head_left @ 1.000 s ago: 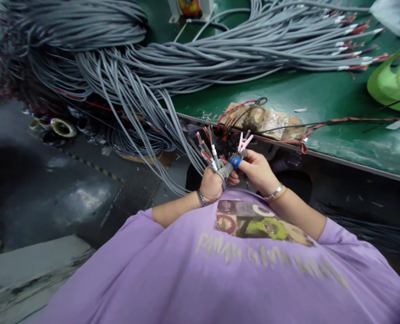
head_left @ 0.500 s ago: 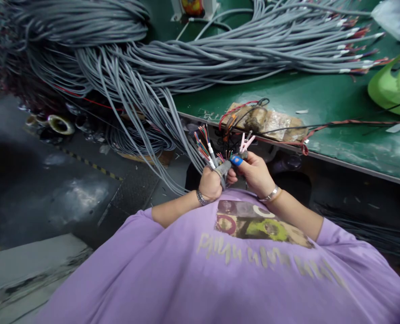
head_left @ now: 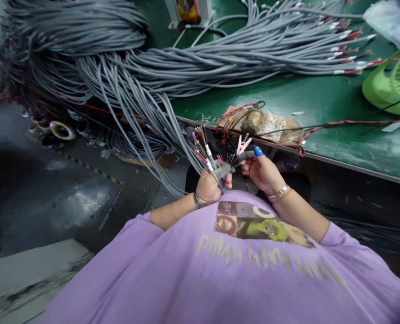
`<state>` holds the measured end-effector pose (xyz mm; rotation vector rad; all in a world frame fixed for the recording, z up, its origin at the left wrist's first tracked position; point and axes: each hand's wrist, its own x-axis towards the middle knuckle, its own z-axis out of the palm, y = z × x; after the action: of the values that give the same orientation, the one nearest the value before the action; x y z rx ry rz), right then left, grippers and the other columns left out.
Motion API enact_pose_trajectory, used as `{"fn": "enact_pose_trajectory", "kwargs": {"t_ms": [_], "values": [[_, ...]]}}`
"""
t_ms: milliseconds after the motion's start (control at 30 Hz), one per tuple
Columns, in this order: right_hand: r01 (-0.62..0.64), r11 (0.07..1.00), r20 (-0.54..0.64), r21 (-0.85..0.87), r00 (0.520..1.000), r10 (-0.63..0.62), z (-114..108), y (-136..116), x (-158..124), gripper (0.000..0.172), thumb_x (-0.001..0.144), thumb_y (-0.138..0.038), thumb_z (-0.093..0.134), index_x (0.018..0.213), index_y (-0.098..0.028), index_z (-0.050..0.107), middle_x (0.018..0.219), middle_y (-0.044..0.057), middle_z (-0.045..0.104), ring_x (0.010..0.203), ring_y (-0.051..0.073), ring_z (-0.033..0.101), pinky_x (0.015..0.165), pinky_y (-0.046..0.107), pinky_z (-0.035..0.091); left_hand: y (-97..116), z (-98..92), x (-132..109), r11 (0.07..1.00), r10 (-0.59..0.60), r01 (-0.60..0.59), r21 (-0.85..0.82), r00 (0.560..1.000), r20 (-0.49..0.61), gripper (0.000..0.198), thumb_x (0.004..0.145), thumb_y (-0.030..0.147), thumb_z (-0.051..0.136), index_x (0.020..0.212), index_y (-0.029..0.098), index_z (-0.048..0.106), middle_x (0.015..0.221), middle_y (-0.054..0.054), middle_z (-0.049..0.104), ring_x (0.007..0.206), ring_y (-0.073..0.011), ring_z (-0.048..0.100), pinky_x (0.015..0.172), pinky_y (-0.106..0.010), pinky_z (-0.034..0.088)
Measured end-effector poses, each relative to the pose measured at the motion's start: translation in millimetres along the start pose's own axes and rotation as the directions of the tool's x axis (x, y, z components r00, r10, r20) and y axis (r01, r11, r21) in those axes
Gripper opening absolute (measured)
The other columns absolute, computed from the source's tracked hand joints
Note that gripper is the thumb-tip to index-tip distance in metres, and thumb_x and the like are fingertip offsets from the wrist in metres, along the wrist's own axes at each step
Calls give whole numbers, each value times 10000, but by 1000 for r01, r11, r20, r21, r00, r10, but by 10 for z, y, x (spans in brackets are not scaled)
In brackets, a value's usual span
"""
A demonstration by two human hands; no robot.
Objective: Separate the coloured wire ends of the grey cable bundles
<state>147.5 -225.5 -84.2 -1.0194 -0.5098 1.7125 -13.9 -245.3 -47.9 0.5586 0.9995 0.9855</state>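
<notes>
"Just short of the green bench (head_left: 334, 99), what does the left hand (head_left: 209, 185) have?"

"Grey cables (head_left: 212, 160). Its fingers are folded firmly around them, and the stripped ends, with coloured wires (head_left: 199, 146), stick up on the far side of the fist."

"And that grey cylindrical piece (head_left: 222, 171) at the fist's right?"

"Wrapping on the thumb or part of a cable; I can't tell which."

"The right hand (head_left: 262, 173)?"

"Near it, to the right. Its thumb, with a blue wrap (head_left: 258, 151) at the tip, points up; the other fingers curl beside a fan of thin wires (head_left: 232, 160). Whether they pinch one, I can't tell."

"Anything close?"

"Just beyond those fingers, a pink clip (head_left: 243, 145)."
</notes>
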Motion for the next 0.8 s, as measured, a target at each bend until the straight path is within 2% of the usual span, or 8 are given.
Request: {"fn": "enact_pose_trajectory", "kwargs": {"t_ms": [67,167,333,433,533,667,800], "values": [[-9,1000,-24,5,1000,9,29,-56,67,529,768,-704,697,766,-176,668,681,22,649,540,97,530,508,230,429,10,26,-12,1000,-22,21,16,998,65,456,557,457,860,718,193,525,476,49,568,368,-86,480,386,-207,383],[-1,1000,13,12,1000,1,135,-130,150,550,813,-730,635,757,-184,658,702,30,666,558,108,551,524,240,442,13,77,6,998,-54,51,29,992,110,463,568,480,854,713,190,524,487,46,559,385,-84,486,396,-211,385],[-27,997,61,76,998,22,274,-154,199,557,786,-736,664,778,-178,680,712,36,695,591,135,597,572,271,500,20,129,63,997,-72,69,38,992,102,486,547,471,869,735,196,515,488,65,520,413,-70,466,405,-196,362],[-51,986,67,156,997,41,284,-126,208,535,759,-724,702,812,-192,680,712,23,710,628,152,635,601,287,531,6,110,92,996,-81,78,36,991,102,469,562,445,866,737,194,510,494,68,524,412,-60,453,403,-186,350],[-51,978,67,201,997,39,283,-100,225,508,745,-695,738,799,-195,667,680,-5,699,597,125,618,600,268,534,-21,81,118,996,-89,88,23,991,96,473,562,445,868,734,195,504,498,68,532,411,-59,456,401,-182,359],[-21,979,66,201,998,8,297,-83,244,503,733,-684,757,786,-195,650,672,-15,690,578,107,604,581,248,516,-42,69,138,994,-106,104,30,991,84,488,545,455,876,724,194,506,489,62,539,408,-63,462,399,-179,371],[22,989,61,148,998,-31,299,-69,252,548,735,-745,705,804,-206,640,677,-4,682,593,125,610,575,259,508,-29,86,126,994,-104,102,34,991,86,476,552,457,873,726,191,519,481,61,532,393,-59,441,387,-180,350]]}}
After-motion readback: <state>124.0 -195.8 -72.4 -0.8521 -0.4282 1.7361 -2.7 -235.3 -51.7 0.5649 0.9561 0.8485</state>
